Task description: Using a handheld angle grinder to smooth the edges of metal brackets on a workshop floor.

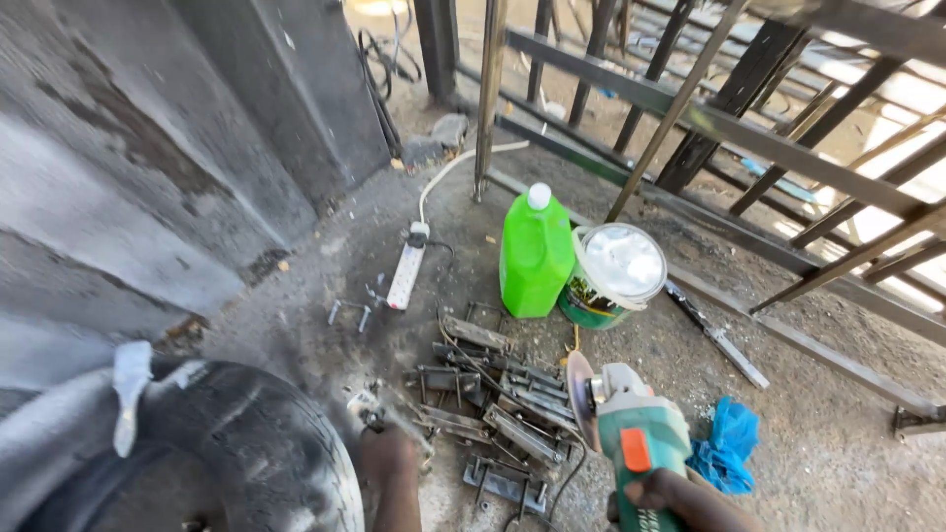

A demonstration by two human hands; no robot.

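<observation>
Right hand (680, 498) grips the grinder (631, 433); left hand (389, 458) pinches 1 bracket from the pile (493, 414) on the ground. Disc sits close — sparks or a slip could catch fingers.

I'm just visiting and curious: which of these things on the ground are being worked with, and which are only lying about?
In hand or being worked:
- angle grinder, held in the right hand
- metal brackets, left hand at the pile

Lying about:
- green jug
- paint tub
- power strip
- blue bag
- tyre
</observation>
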